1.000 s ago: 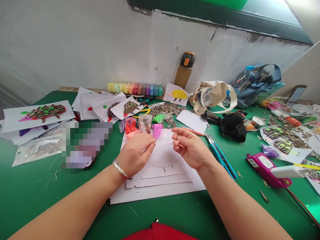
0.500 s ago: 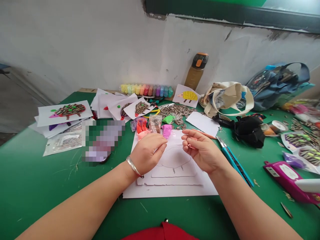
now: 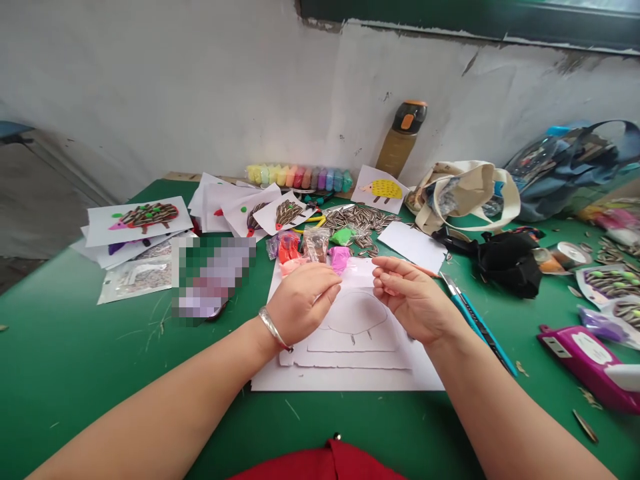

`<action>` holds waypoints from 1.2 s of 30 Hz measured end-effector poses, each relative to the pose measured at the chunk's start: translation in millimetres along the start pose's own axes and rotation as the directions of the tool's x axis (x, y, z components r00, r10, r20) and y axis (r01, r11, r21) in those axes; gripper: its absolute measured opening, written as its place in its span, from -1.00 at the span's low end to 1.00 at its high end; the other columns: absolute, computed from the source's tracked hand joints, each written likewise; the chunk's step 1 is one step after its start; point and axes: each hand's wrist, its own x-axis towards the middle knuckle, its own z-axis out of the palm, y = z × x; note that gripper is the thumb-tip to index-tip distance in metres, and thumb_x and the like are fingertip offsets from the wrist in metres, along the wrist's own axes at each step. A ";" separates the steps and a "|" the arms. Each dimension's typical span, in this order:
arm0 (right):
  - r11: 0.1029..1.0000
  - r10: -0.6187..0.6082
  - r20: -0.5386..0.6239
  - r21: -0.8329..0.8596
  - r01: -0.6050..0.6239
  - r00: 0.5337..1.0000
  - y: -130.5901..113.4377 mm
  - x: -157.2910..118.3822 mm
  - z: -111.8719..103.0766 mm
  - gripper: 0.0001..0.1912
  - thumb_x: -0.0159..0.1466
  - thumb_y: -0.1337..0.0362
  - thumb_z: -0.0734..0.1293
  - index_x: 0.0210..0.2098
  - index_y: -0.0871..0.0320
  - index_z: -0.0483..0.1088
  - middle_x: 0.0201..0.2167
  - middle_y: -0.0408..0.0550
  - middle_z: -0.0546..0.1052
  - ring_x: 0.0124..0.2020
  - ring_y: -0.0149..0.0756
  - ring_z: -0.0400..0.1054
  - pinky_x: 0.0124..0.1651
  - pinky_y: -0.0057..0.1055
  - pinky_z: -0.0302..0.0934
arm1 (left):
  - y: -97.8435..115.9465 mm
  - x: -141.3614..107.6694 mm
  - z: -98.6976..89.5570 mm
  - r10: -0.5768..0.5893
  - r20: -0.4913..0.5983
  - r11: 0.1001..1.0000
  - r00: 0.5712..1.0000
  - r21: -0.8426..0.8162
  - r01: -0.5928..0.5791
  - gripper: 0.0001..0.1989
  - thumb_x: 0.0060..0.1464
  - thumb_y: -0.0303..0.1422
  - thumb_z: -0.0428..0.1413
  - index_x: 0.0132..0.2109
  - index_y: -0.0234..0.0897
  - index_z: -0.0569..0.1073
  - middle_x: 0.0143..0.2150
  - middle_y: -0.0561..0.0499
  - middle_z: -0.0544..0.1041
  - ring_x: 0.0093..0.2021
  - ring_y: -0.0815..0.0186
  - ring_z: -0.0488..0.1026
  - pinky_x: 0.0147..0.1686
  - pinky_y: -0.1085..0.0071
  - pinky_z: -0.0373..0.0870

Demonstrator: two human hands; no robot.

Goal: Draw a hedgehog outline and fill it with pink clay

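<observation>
My left hand (image 3: 306,301) is held above the left side of a paper with a pencil outline (image 3: 357,315), its thumb pressed against curled fingers. Over the right side hovers my right hand (image 3: 417,301), fingers bent in toward the thumb. Whatever either hand may hold is too small or hidden to make out. The outline is a rounded body with short legs, on stacked white sheets (image 3: 280,381). Just beyond the hands lie small packs of modelling clay: red (image 3: 288,249), brown (image 3: 316,244), pink (image 3: 340,258) and green (image 3: 343,236).
Striped sunflower seeds (image 3: 367,219) are heaped behind the clay. Seed-covered hedgehog pictures (image 3: 150,215) lie at left, near a blurred-out object (image 3: 215,280). Blue cutters (image 3: 480,327), a magenta glue gun (image 3: 585,363), a black pouch (image 3: 507,263) and a cloth bag (image 3: 463,193) are at right. A bottle (image 3: 400,140) stands behind.
The view has turned slightly left, so the whole scene sits a little farther right. Both hands keep nearly the same pose and place over the paper.
</observation>
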 end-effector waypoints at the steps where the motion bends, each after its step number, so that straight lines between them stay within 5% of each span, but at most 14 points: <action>1: 1.000 0.003 -0.004 0.002 -0.003 1.000 -0.2 0.1 0.2 -0.71 0.04 0.42 0.49 -0.21 0.15 0.53 -0.35 -0.10 0.50 -0.36 -0.46 0.36 -0.24 -0.52 0.33 | 0.2 0.1 -0.3 -0.004 0.000 1.000 1.000 0.001 0.004 -0.85 0.20 -0.49 0.04 -0.16 -0.28 0.50 -0.21 -0.05 0.60 -0.12 0.22 0.51 -0.01 0.23 0.40; 6: 0.999 0.004 -0.012 0.038 -0.004 1.000 -2.6 -0.4 3.5 -0.72 0.02 0.42 0.50 -0.24 0.16 0.52 -0.35 -0.08 0.52 -0.29 -0.40 0.40 -0.12 -0.41 0.34 | 0.3 0.8 -0.9 -0.014 0.007 1.000 1.000 0.017 0.014 -0.84 0.21 -0.48 0.03 -0.14 -0.27 0.50 -0.17 -0.07 0.60 -0.08 0.21 0.51 0.02 0.22 0.39; 11: 0.996 -0.010 -0.040 0.092 0.014 0.999 -4.2 -1.0 5.3 -0.78 0.10 0.25 0.48 -0.25 0.15 0.50 -0.48 -0.19 0.43 -0.54 -0.54 0.24 -0.42 -0.54 0.25 | -0.3 0.9 -0.2 -0.005 0.000 1.000 1.000 0.017 0.005 -0.84 0.21 -0.48 0.04 -0.15 -0.28 0.51 -0.19 -0.07 0.60 -0.09 0.21 0.52 0.01 0.23 0.41; 17: 0.991 -0.030 -0.091 0.130 0.041 0.995 -12.1 -3.5 6.7 -0.67 0.15 0.01 0.40 -0.47 0.18 0.44 -0.77 -0.38 -0.04 -0.75 -0.59 -0.21 -0.70 -0.56 -0.25 | -0.9 0.5 -0.5 -0.004 0.011 1.000 1.000 0.017 0.004 -0.84 0.21 -0.48 0.04 -0.15 -0.28 0.50 -0.20 -0.06 0.60 -0.10 0.21 0.51 0.00 0.23 0.41; 21: 0.985 -0.062 -0.092 0.152 0.076 0.994 -19.6 -6.7 7.9 -0.53 0.21 -0.08 0.29 -0.62 0.16 0.36 -0.81 -0.38 -0.14 -0.78 -0.57 -0.32 -0.71 -0.51 -0.30 | -1.2 0.6 -0.6 0.004 0.010 1.000 1.000 0.030 -0.004 -0.85 0.20 -0.49 0.05 -0.15 -0.29 0.51 -0.18 -0.07 0.60 -0.09 0.21 0.51 0.01 0.25 0.40; 24: 0.978 -0.073 -0.071 0.188 0.086 0.995 -20.4 -7.8 8.8 -0.58 0.20 -0.07 0.29 -0.51 0.17 0.45 -0.76 -0.31 0.07 -0.74 -0.53 -0.08 -0.66 -0.49 -0.04 | 0.9 1.3 -0.8 -0.012 0.003 1.000 1.000 0.021 0.012 -0.85 0.19 -0.47 0.06 -0.16 -0.28 0.52 -0.19 -0.06 0.61 -0.10 0.20 0.52 0.00 0.25 0.41; 27: 0.975 -0.089 -0.022 0.201 0.091 0.996 -17.6 -7.7 10.6 -0.73 0.19 0.09 0.33 -0.35 0.17 0.52 -0.59 -0.15 0.35 -0.47 -0.39 0.30 -0.32 -0.40 0.28 | 5.0 2.7 -2.0 -0.077 -0.022 0.996 0.997 -0.034 0.076 -0.86 0.19 -0.45 0.07 -0.17 -0.26 0.53 -0.21 -0.05 0.61 -0.14 0.22 0.54 -0.03 0.29 0.44; 31: 0.983 -0.115 0.025 0.144 0.110 0.993 -12.1 -7.6 13.0 -0.79 0.10 0.35 0.38 -0.23 0.14 0.52 -0.45 -0.11 0.49 -0.17 -0.29 0.40 0.06 -0.27 0.24 | 10.2 5.3 -5.9 -0.206 -0.020 0.972 0.978 -0.116 0.202 -0.85 0.18 -0.40 0.09 -0.19 -0.26 0.56 -0.21 -0.04 0.62 -0.17 0.25 0.55 -0.09 0.35 0.47; 36: 0.990 -0.138 -0.011 0.021 0.139 0.990 -4.5 -10.2 15.5 -0.63 0.07 0.33 0.47 -0.11 0.11 0.47 -0.34 -0.11 0.55 -0.07 -0.23 0.42 0.12 -0.18 0.22 | 15.5 7.2 -8.9 -0.414 0.070 0.875 0.908 -0.246 0.418 -0.81 0.17 -0.28 0.12 -0.17 -0.23 0.58 -0.19 -0.02 0.62 -0.17 0.21 0.55 -0.10 0.30 0.49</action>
